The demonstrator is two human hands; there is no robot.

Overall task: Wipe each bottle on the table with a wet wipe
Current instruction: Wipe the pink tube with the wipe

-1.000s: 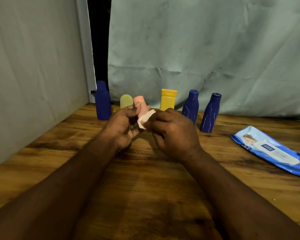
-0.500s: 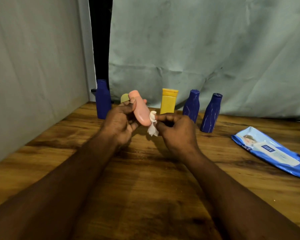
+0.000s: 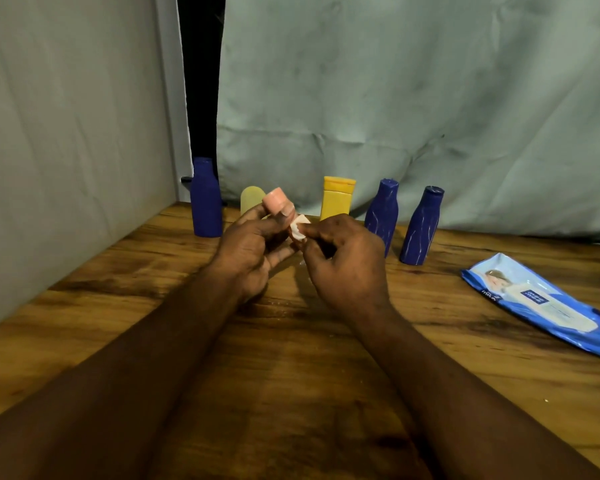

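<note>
My left hand (image 3: 248, 245) grips a small pink bottle (image 3: 277, 201) above the table, its end pointing up and away. My right hand (image 3: 343, 263) pinches a crumpled white wet wipe (image 3: 298, 227) against the bottle's lower side. Most of the bottle is hidden by my fingers. Along the back of the table stand a dark blue bottle (image 3: 205, 199), a pale green bottle (image 3: 250, 200) partly behind the pink one, a yellow bottle (image 3: 337, 197), and two more dark blue bottles (image 3: 383, 214) (image 3: 421, 226).
A blue pack of wet wipes (image 3: 548, 306) lies flat at the right on the wooden table (image 3: 291, 358). A grey wall stands close on the left, and a pale cloth hangs behind the bottles.
The pink bottle has been turned in my left hand, from tilted with its side showing to end-up. The wipe has moved with my right hand against its lower part.
</note>
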